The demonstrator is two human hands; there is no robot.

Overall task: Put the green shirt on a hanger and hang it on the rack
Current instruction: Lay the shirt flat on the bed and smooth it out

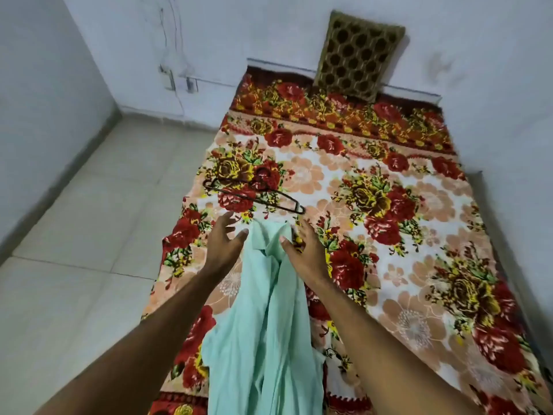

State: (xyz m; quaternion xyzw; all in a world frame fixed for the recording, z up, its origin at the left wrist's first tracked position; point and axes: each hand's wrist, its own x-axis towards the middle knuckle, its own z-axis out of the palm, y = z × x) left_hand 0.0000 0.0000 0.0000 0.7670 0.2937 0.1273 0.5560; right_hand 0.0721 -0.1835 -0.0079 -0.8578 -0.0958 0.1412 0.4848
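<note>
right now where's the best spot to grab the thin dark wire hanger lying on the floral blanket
Probably the long straight bar of the thin dark wire hanger, taken from above and the near side. It lies flat on the floral blanket, just beyond the left hand, with the bar facing the person.
</note>
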